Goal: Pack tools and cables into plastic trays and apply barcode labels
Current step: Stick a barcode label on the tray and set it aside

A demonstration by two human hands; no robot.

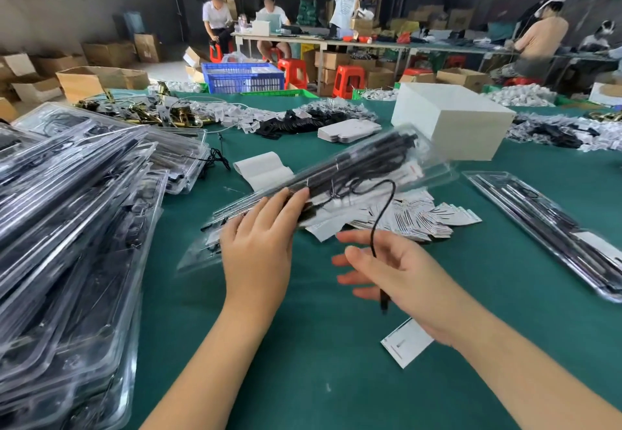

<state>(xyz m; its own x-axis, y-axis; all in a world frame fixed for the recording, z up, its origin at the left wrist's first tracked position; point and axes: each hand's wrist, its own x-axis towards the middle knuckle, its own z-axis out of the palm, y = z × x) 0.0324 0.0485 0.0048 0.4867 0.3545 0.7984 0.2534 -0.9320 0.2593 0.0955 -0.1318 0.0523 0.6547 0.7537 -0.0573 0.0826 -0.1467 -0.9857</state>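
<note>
Low in the frame a white label (406,342) lies on the green table (319,379), partly under the right wrist. Just above it the right hand (400,278) hovers at centre right, its fingers spread and nearly straight. A black cable (382,217) runs across its palm, its plug end poking out below the hand; whether any finger actually pinches the cable cannot be told.

Left of it, the left hand (259,241) lies with fingers straight on the near end of a clear tray (330,177), which slants up toward the upper right and carries black tools, with the cable looping out of it. Under the tray's middle lies a heap of barcode labels (417,217).

A tall stack of packed trays (74,227) fills the left side, and one more packed tray (552,227) lies at the right edge. Beyond the tilted tray stands a white box (451,120), with piles of small bagged parts (303,116) across the table's far half.
</note>
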